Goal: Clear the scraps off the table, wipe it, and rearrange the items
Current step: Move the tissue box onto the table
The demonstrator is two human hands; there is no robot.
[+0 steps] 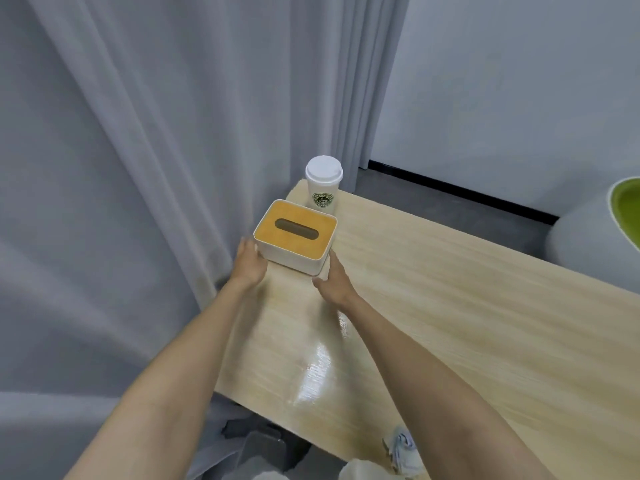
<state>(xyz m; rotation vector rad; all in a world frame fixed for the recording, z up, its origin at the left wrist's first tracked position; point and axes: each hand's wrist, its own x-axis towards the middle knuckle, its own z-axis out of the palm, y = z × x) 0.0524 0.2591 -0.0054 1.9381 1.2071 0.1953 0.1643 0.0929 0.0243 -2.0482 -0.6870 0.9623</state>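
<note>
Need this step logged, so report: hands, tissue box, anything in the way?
Left hand and right hand flat against tissue box ends. Box at far left corner of table, by curtain. Lidded cup just behind it; crumpled cloth at near edge.

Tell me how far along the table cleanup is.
Done, it seems: no scraps show on the table, and a wet sheen on its near part suggests wiping. In hand: rearranging. The left hand and right hand press the sides of the tissue box, beside the lidded cup at the far corner. Left: settling the box, and perhaps removing the crumpled cloth at the near edge.
</note>
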